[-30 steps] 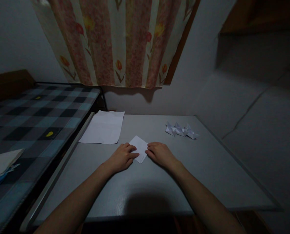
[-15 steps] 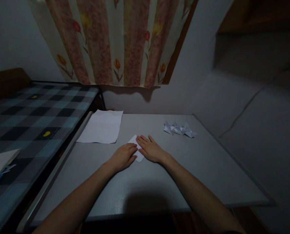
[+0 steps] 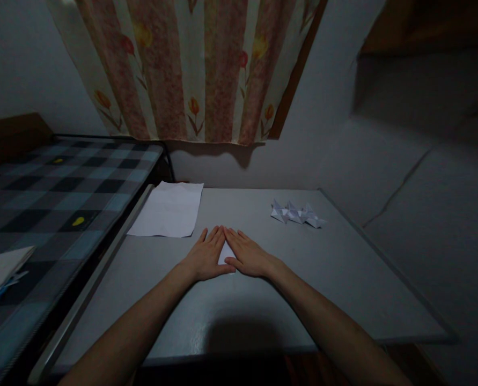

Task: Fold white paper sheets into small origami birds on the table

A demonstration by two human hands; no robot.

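A small folded piece of white paper [image 3: 226, 254] lies on the grey table [image 3: 174, 305], mostly covered by my hands. My left hand [image 3: 207, 255] presses flat on its left side, fingers stretched forward and thumb pointing right. From the other side my right hand [image 3: 247, 253] lies flat on it, fingers extended toward the upper left. The fingertips of both hands meet at the top, and the thumbs come close together below, framing a triangle of visible paper. The paper's outer edges are hidden under the palms.
White paper sheets [image 3: 168, 210] lie at the table's back left. Folded paper figures [image 3: 297, 213] stand in a row at the back right. A bed with a checked cover [image 3: 114, 185] adjoins the left edge, holding a pale folded item [image 3: 5, 268]. A curtain [image 3: 192, 69] hangs behind.
My left hand has flattened out, its curled fingers now straight and pointing forward. My right hand has shifted slightly nearer to me. Less of the folded paper shows at the top.
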